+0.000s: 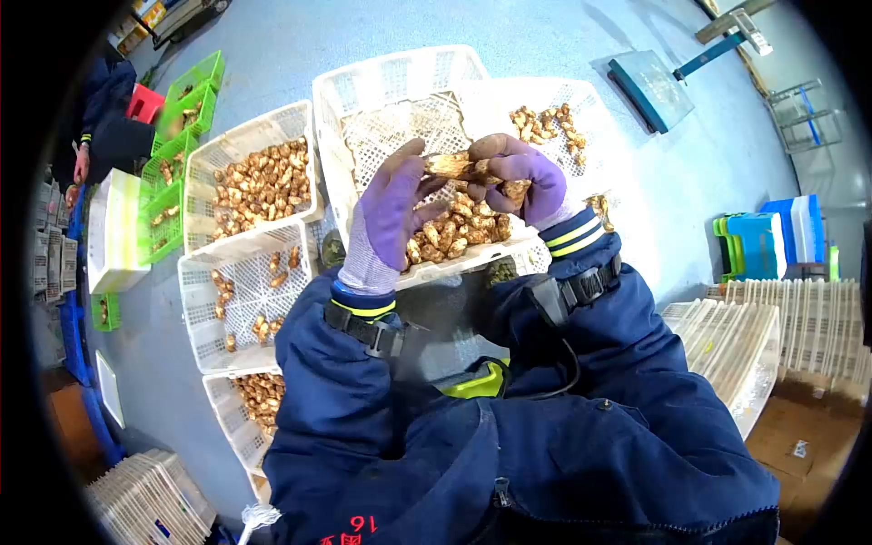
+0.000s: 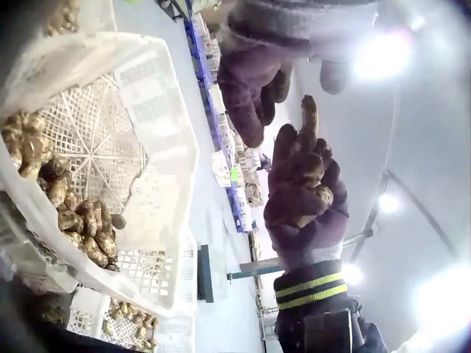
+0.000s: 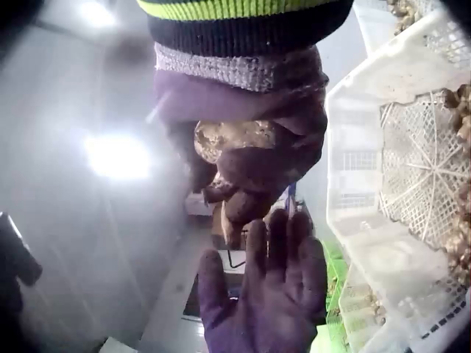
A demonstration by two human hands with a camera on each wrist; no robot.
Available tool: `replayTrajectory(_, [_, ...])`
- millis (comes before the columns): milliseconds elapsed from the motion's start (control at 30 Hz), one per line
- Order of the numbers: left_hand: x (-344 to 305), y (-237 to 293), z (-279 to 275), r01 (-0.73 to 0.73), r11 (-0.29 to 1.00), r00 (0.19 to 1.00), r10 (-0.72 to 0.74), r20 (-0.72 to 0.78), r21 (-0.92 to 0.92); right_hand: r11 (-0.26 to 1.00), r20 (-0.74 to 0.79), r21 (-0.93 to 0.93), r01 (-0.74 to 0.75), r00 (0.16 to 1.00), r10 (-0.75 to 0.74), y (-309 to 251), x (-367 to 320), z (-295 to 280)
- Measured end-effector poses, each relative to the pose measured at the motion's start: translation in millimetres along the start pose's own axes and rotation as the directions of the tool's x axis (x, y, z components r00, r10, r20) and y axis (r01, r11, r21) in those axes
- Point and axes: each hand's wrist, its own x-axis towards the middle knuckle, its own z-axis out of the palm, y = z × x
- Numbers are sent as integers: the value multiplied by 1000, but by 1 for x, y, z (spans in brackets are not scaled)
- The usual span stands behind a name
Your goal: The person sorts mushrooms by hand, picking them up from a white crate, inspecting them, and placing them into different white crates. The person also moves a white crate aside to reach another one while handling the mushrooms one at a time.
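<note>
Both hands wear purple gloves with dark-stained fingers, raised over a white crate [image 1: 331, 136]. The right hand [image 1: 536, 177] curls round mushrooms: a long pale-stemmed one [image 1: 448, 165] pokes out towards the left hand, and a rounded piece [image 3: 232, 138] sits in the palm. The left hand [image 1: 391, 213] faces it with fingers extended; in the right wrist view this left hand [image 3: 268, 294] shows a bare palm, its fingertips close by the right hand's fingers. Below them, a heap of brown and cream mushrooms [image 1: 463, 227] lies at the crate's near end.
At the left stand white crates [image 1: 195, 173] of mushrooms, with green baskets [image 1: 168, 186] and another person [image 1: 113, 113] beyond. A white crate with a few mushrooms [image 1: 549, 127] adjoins on the right. A platform scale [image 1: 652, 86] stands farther off; stacked pale crates [image 1: 727, 341] are near right.
</note>
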Motion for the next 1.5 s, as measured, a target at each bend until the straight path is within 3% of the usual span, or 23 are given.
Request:
replayTrajectory(33, [1,2,13,25,998,999,-22,-47,57,1000,-26,13,26,999,-26,2,-1,6])
replayTrajectory(100, [5,-9,10,27,999,999,-27,17,26,997,-111,-73,33,993,-41,8,0,16])
replayTrajectory(167, [13,-25,-6,-96,995,993,95,63,11,1000,-85,19,-6,996,7,22,9,14])
replayTrajectory(233, [25,-38,-29,-22,997,1000,24,17,-76,998,-147,68,-6,989,16,31,13,19])
replayTrajectory(300, [33,-40,-32,-201,956,977,211,26,-214,990,-199,143,-2,979,31,33,22,13])
replayTrajectory(333, [33,-32,-32,-171,957,985,166,-40,-233,994,-237,84,69,970,-47,26,23,14])
replayTrajectory(367, [33,-21,-35,-175,946,984,175,-24,-272,983,-155,156,96,985,-72,29,29,-3])
replayTrajectory(433, [33,-11,-49,-151,902,962,228,151,-405,968,-197,210,134,976,-93,21,30,-9])
replayTrajectory(500, [31,-4,-51,-65,830,956,211,204,-555,976,-199,189,110,977,-72,16,26,-8])
replayTrajectory(633, [35,-15,-64,-162,884,973,217,78,-438,981,-173,184,67,984,-35,19,28,-10])
replayTrajectory(767, [39,-18,-78,-160,928,968,214,128,-336,985,-163,163,63,986,-37,19,27,-6])
replayTrajectory(933, [36,-13,-67,-115,919,954,208,217,-377,988,-124,154,4,992,15,22,32,-1])
replayTrajectory(1033, [24,3,-42,-24,886,976,121,180,-464,993,-109,118,0,994,13,25,34,0])
replayTrajectory(1200, [30,-8,-76,-2,917,992,53,116,-400,998,-135,52,-35,990,42,23,33,6])
replayTrajectory(1300, [23,2,-64,49,905,968,60,242,-422,997,-112,70,-45,992,52,20,31,6])
replayTrajectory(1500, [23,3,-57,69,889,942,93,324,-454,996,-102,95,1,995,9,28,37,-5])
